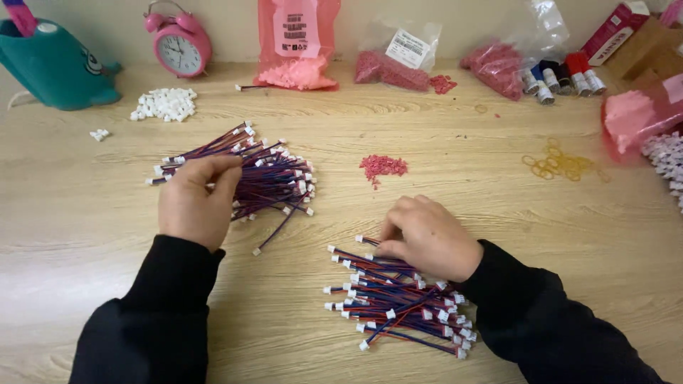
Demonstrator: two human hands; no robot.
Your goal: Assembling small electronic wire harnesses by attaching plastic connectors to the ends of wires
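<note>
The left hand [193, 201] is sitting on the near edge of the big wire pile [260, 174], fingers curled and pinching a few of the red-and-blue wires where they are fanning out to the left of the heap. That pile is lying on the wooden worktop [462, 171], well in front of the pink alarm clock [180, 43] and a little to its right.

The right hand [427, 238] is resting on the far end of the small wire pile [398, 299], fingers bent down and pressing together on the wires; whether it is actually pinching one, I cannot tell, since the fingertips are tucked under. This second pile is lying far in front of the clock and well off to its right, its white plugs pointing left and right.

Just in front of the clock and slightly to its left, a heap of white plugs [165, 104] is sitting. To the clock's right, a pink bag [297, 44] is leaning against the wall, and a clear bag of red bits [395, 60] is lying beyond it. A small scatter of red bits [383, 167] is lying on the worktop between the two wire piles, farther right of the clock. A teal holder [53, 67] is standing left of the clock. Yellow rubber bands [558, 165] are lying far to the clock's right.
</note>
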